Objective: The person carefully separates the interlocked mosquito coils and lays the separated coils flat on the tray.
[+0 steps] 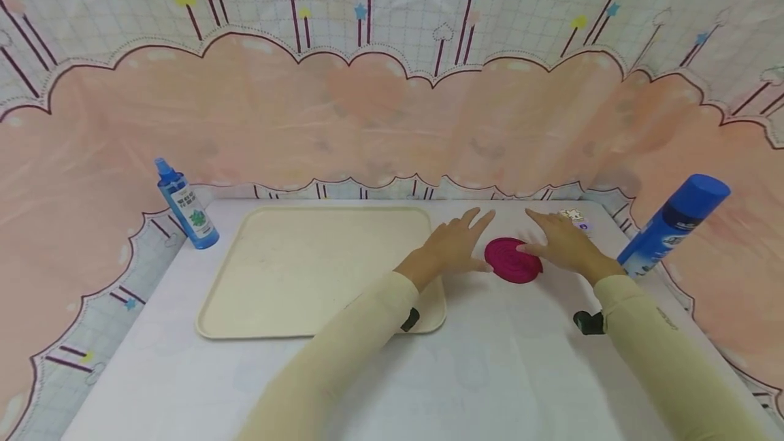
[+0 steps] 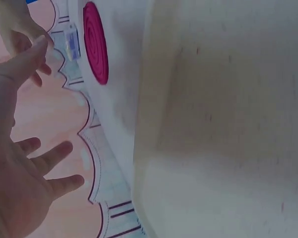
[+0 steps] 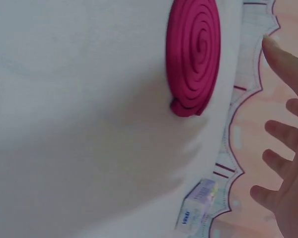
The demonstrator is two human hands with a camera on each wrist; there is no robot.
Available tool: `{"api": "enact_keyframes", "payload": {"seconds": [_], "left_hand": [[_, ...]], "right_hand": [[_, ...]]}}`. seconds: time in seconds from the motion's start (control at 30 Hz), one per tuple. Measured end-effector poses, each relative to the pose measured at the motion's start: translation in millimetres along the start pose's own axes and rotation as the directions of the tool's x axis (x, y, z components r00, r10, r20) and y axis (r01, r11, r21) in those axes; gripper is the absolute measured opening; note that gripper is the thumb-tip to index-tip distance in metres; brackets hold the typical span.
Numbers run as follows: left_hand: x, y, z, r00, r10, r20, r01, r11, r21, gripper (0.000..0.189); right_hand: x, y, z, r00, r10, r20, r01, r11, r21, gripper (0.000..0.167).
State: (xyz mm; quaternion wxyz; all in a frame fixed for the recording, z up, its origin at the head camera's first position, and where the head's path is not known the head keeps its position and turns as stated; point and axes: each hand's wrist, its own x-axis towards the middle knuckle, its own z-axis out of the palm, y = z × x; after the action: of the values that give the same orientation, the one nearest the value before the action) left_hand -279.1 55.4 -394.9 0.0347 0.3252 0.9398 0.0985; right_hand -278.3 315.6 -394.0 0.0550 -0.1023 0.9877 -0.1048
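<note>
A flat magenta coil of rolled strap-like material (image 1: 513, 261) lies on the white table, its spiral side up and its loose end along the edge. My left hand (image 1: 450, 247) hovers between the tray and the coil, fingers spread and holding nothing. To the coil's right is my right hand (image 1: 563, 243), fingers extended and thumb overlapping the coil in the head view. The right wrist view shows that hand (image 3: 288, 163) apart from the coil (image 3: 194, 59). Both palms face each other across it. In the left wrist view the coil (image 2: 96, 44) lies beyond the tray's edge.
A cream tray (image 1: 318, 271) takes up the table's left half. A blue spray bottle (image 1: 186, 206) stands at its far left. On the right are a tall blue can (image 1: 674, 223) and, behind my right hand, a small white and purple box (image 3: 196, 208). Patterned cloth hangs behind.
</note>
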Motion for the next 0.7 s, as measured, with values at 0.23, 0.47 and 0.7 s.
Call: {"api": "enact_keyframes", "payload": {"seconds": [0.23, 0.47, 0.7], "left_hand": [[6.5, 16.6, 16.5, 0.995, -0.074, 0.062, 0.078, 0.995, -0.061, 0.099], [13.8, 27.6, 34.2, 0.985, -0.122, 0.123, 0.143, 0.973, -0.181, 0.085], [12.2, 38.7, 42.7, 0.969, -0.187, 0.160, 0.203, 0.975, -0.086, 0.077]], "right_hand": [[2.1, 1, 13, 0.998, -0.008, 0.069, 0.003, 0.998, 0.066, 0.097], [3.9, 4, 21, 0.993, -0.014, 0.116, -0.002, 0.991, 0.132, 0.095], [4.5, 6, 33, 0.988, -0.010, 0.156, -0.018, 0.983, 0.182, 0.090]]}}
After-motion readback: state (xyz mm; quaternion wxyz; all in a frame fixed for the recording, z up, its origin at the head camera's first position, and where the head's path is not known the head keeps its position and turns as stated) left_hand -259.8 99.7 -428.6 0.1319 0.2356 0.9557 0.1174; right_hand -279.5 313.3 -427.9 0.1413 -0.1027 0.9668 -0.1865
